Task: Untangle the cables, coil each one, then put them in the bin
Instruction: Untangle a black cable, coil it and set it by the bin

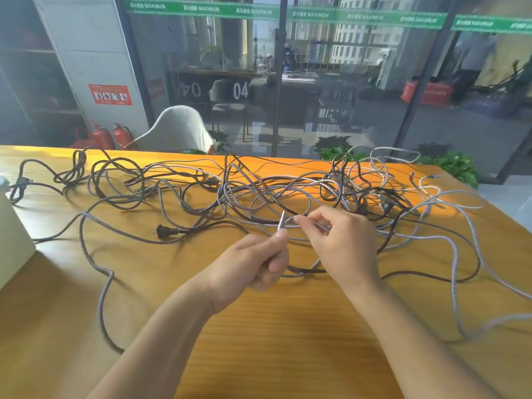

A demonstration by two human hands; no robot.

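Note:
A tangle of black and grey braided cables sprawls across the wooden table. My left hand grips a grey braided cable just below its silver connector end, which sticks up above the thumb. My right hand pinches the same grey cable a short way along, between thumb and forefinger. A black power plug lies on the table left of my hands. A white bin shows at the left edge, only partly in view.
Light grey cables loop over the right side of the table toward its edge. A white chair stands behind the far edge, with a glass wall beyond. Green plants sit at the far right corner.

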